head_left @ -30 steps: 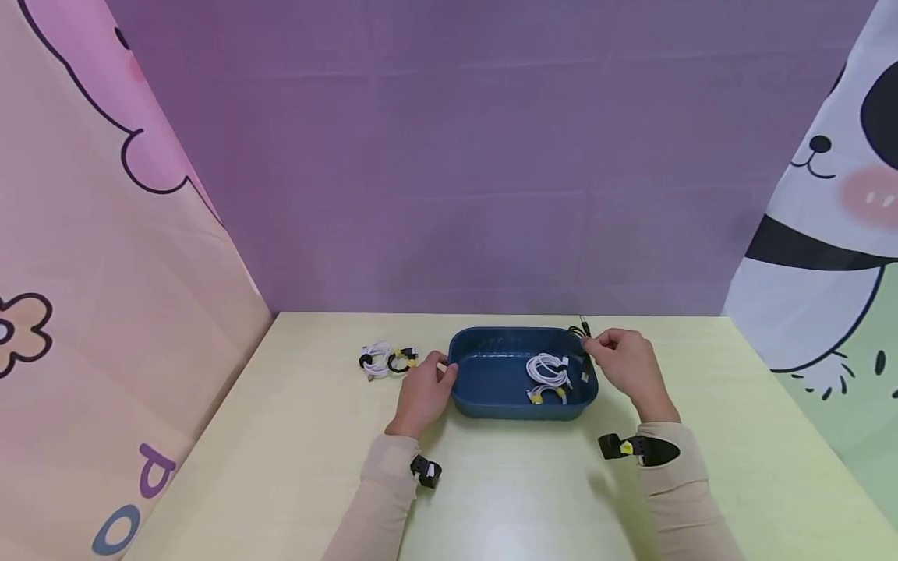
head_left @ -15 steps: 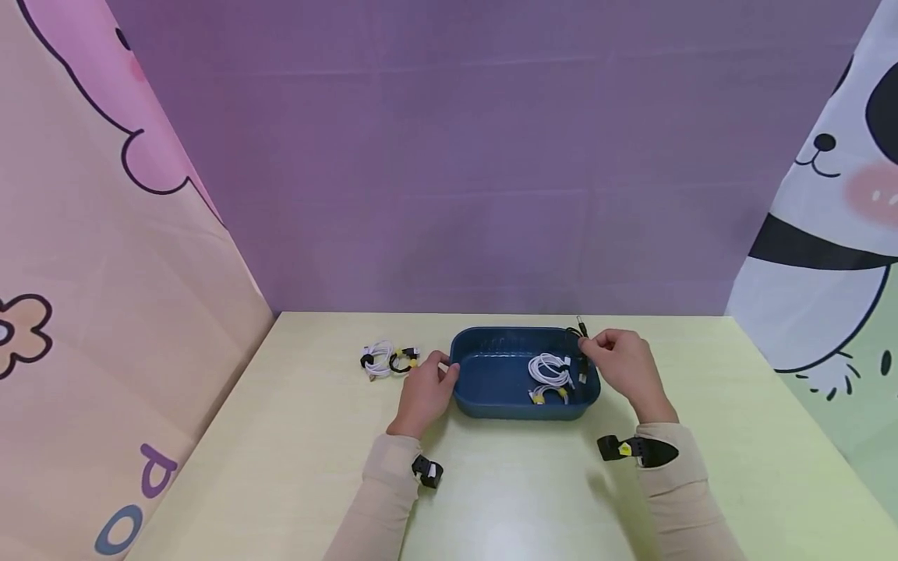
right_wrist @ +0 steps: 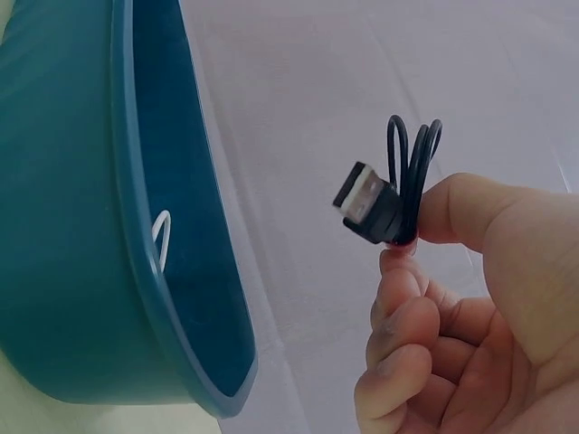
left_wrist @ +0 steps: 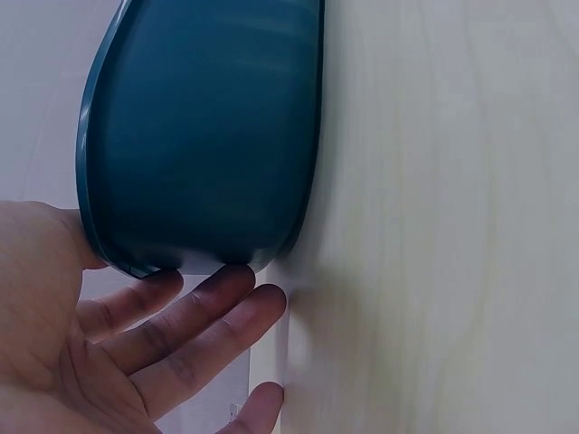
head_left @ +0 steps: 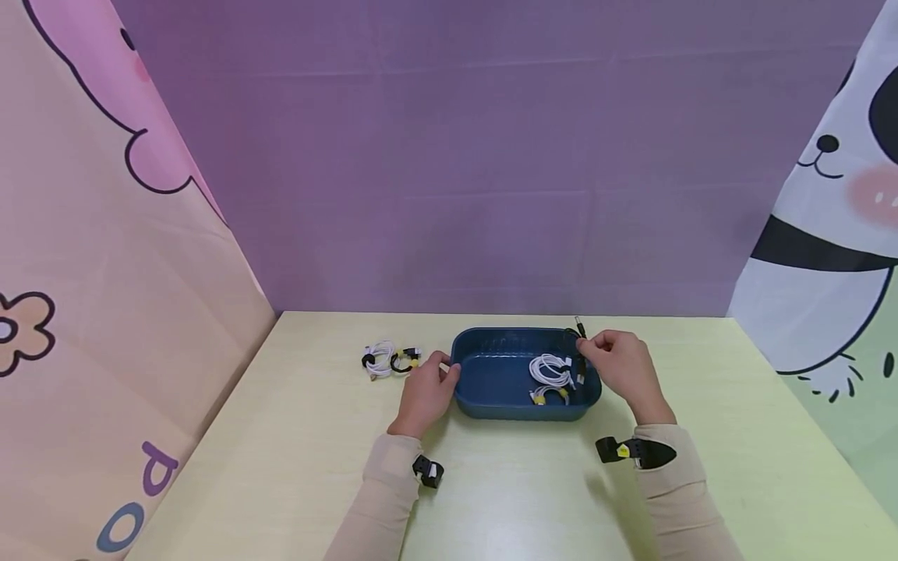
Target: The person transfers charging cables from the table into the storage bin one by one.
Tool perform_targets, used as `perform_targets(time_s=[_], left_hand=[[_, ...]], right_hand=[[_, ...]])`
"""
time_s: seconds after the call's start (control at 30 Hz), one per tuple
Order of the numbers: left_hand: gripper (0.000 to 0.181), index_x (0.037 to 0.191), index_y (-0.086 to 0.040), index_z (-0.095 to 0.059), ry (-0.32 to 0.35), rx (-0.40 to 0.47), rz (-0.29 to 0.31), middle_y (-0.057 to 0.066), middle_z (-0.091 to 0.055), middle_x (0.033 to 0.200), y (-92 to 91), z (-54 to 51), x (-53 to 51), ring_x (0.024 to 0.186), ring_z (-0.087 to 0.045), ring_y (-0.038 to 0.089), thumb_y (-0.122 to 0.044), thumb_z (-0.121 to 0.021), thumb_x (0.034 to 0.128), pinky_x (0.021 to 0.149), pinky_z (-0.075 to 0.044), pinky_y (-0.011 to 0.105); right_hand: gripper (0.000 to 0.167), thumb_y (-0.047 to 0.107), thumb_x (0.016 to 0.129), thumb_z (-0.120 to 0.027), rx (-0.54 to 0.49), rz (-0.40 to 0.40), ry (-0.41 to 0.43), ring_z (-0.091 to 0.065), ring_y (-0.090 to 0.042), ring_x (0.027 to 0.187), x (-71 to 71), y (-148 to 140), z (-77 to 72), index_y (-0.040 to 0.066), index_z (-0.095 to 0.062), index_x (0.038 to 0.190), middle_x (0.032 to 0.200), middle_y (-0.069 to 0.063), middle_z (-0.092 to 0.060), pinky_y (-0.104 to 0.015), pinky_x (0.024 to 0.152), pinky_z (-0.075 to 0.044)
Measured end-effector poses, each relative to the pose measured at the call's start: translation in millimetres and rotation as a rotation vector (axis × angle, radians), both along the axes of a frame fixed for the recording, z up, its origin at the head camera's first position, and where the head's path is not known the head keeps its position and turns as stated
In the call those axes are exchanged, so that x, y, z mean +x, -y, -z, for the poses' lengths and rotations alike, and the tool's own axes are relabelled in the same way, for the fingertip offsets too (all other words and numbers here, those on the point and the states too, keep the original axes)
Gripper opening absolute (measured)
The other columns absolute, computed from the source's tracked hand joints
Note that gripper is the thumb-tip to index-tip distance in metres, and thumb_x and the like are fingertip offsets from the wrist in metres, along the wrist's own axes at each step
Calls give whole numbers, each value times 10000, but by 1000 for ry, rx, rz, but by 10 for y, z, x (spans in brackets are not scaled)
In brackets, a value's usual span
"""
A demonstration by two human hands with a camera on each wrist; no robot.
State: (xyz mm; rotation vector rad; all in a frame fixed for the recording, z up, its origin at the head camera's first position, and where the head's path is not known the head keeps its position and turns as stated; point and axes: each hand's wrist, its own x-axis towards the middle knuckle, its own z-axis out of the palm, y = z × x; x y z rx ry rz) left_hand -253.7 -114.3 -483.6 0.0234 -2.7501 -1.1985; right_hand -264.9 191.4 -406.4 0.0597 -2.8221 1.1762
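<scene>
Cloth of plain purple [head_left: 449, 156], faintly creased, hangs upright behind a pale, wood-grained table [head_left: 281, 467]. Pale pink cartoon-printed fabric [head_left: 133, 296] flanks it at left, and a black-and-white panda print [head_left: 807, 312] at right. Toward the table's far side sits a dark blue, rounded rectangular plastic tray [head_left: 487, 372]. The left hand [head_left: 424, 393], fingers relaxed and nearly straight, rests its fingertips against the tray's left end, thumb at the rim. The right hand [head_left: 624, 370] pinches a bundled black cable [right_wrist: 410, 208] between thumb and forefinger, other fingers curled; the cable is by the tray's far right corner, apart from the rim in the right wrist view. Inside the tray's right half lies a coiled white cable [head_left: 549, 372], a smaller white-and-yellow coil [head_left: 539, 399] just nearer. Left of the tray, a white coil with a black tie [head_left: 380, 357] lies beside a small black coil with yellow ties [head_left: 395, 364]. A metal USB plug [right_wrist: 364, 196] juts from the pinched bundle.
</scene>
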Motion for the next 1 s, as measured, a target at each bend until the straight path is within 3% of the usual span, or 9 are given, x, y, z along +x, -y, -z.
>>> perform_targets(time_s=[1.0], left_hand=[[281, 1201, -57, -638, 0, 2, 17, 54, -707, 819, -40, -35, 15, 666, -585, 148, -284, -580, 1046, 620, -463, 278]], right_hand=[[283, 309, 1001, -642, 50, -81, -75, -497, -210, 701, -11, 51, 71, 48, -679, 897, 699, -26, -546, -324, 606, -378]])
